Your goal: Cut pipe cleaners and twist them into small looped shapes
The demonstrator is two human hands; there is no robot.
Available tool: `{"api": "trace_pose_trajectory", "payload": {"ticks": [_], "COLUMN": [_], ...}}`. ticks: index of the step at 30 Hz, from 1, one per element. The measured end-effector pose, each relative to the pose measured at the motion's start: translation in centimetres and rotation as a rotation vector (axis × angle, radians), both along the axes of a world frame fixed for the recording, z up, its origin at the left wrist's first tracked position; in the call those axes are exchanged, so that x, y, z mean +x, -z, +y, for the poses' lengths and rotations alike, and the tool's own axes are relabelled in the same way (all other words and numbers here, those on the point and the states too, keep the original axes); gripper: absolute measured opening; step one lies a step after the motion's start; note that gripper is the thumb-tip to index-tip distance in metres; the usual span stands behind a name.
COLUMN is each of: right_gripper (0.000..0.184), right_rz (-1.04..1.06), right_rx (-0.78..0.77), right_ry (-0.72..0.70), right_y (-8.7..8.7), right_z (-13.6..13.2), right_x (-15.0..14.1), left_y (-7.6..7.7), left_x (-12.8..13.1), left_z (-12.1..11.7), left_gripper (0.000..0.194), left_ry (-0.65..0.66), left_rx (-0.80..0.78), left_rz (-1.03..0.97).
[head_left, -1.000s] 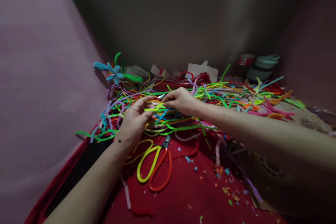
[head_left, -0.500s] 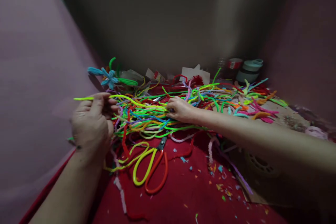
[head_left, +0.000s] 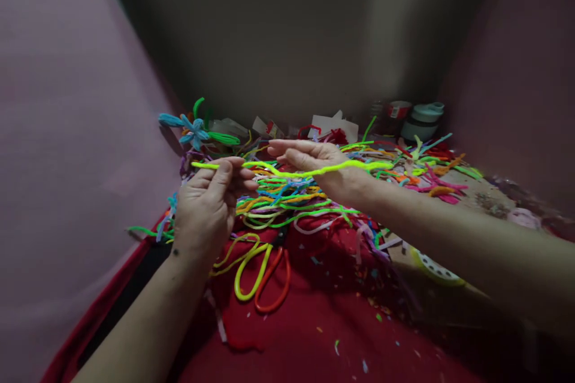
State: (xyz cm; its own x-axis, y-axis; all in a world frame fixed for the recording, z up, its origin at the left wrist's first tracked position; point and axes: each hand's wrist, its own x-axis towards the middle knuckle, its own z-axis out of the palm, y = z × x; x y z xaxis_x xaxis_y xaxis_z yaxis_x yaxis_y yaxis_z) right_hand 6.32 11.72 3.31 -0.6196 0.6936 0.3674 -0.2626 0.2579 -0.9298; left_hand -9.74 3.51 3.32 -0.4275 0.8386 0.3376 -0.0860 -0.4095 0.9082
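Note:
A neon-yellow pipe cleaner (head_left: 294,175) runs almost level across the view, raised over the pile. My left hand (head_left: 211,203) is closed on it between thumb and fingertips near its left end, and a short tip sticks out to the left. My right hand (head_left: 327,167) has its fingers stretched out, pointing left. The pipe cleaner passes in front of this hand, along the thumb base and wrist. Beneath both hands lies a heap of multicoloured pipe cleaners (head_left: 274,192). Scissors (head_left: 272,278) with one yellow and one red handle lie below the heap, blades partly hidden.
A blue pipe-cleaner flower (head_left: 193,133) stands at the back left. White paper pieces (head_left: 335,124), a red-labelled container (head_left: 399,109) and a lidded bottle (head_left: 422,121) stand at the back. Coloured scraps (head_left: 372,305) dot the red cloth (head_left: 291,347). Cardboard (head_left: 476,188) lies at the right.
The yellow pipe cleaner has come up off the heap. My left hand moved right, still pinching it. My right hand rose from the heap and its fingers straightened. The view shifted slightly.

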Motion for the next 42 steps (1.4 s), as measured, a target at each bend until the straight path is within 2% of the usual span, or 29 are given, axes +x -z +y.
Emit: {"api": "trace_pose_trajectory", "payload": {"ticks": [3,5,9,12,15,17,18,21,23,26,29,31,34,36,39,42], "right_gripper": [0.034,0.036,0.019,0.018,0.021,0.032,0.034,0.014,0.025,0.018,0.021,0.022,0.022,0.023,0.025,0.024], "right_rz": [0.029,-0.013,-0.103,-0.147,-0.181,-0.279,-0.357,-0.532,-0.467,-0.425,-0.489,-0.55,-0.598,-0.616,-0.612,-0.595], "right_rx": [-0.012,0.084,0.405,0.483,0.383,0.193,0.079,-0.209,-0.34,-0.498,-0.455,-0.309,-0.096,-0.117,-0.264,-0.23], "right_ry": [-0.064,-0.1,0.012,0.062,0.122,0.153,0.131,-0.098,-0.083,-0.07,-0.057,-0.019,0.058,0.064,0.027,0.023], "right_y": [-0.6,-0.7,-1.2,-2.0,-2.5,-2.3,-2.0,-0.9,0.0,1.2,2.1,2.4,2.7,2.9,3.0,3.2], "right_z": [-1.4,-2.2,-4.3,-6.0,-6.8,-6.9,-6.9,-7.5,-8.4,-9.9,-10.7,-10.5,-9.7,-9.1,-8.8,-9.1], "right_x": [1.4,2.4,4.2,5.1,5.7,6.3,6.6,7.5,7.7,7.7,7.4,7.4,7.6,7.9,8.3,8.5], "left_y": [-0.2,-0.3,-0.1,0.3,0.4,0.2,0.2,0.1,0.3,0.5,0.4,0.2,-0.1,-0.2,-0.3,-0.4], "left_x": [0.9,1.3,1.9,2.5,3.3,4.0,4.3,4.9,5.1,4.8,4.4,4.3,4.1,3.7,2.9,2.2], "left_z": [-0.1,-0.1,-0.2,-0.3,-0.5,-0.7,-0.8,-1.4,-1.7,-2.0,-2.0,-2.0,-1.7,-1.3,-0.7,-0.2], "left_gripper": [0.018,0.02,0.018,0.016,0.015,0.014,0.013,0.015,0.017,0.014,0.015,0.018,0.02,0.021,0.021,0.02], "left_ry": [0.077,0.093,0.183,0.256,0.244,0.237,0.237,0.222,0.166,0.12,0.212,0.258,0.261,0.236,0.199,0.18], "left_rx": [-0.013,-0.04,-0.114,-0.155,-0.163,-0.155,-0.147,-0.135,-0.119,-0.108,-0.197,-0.24,-0.212,-0.171,-0.137,-0.134], "left_rz": [-0.047,-0.089,-0.162,-0.2,-0.23,-0.219,-0.207,-0.159,-0.146,-0.241,-0.439,-0.508,-0.495,-0.469,-0.429,-0.39]}}
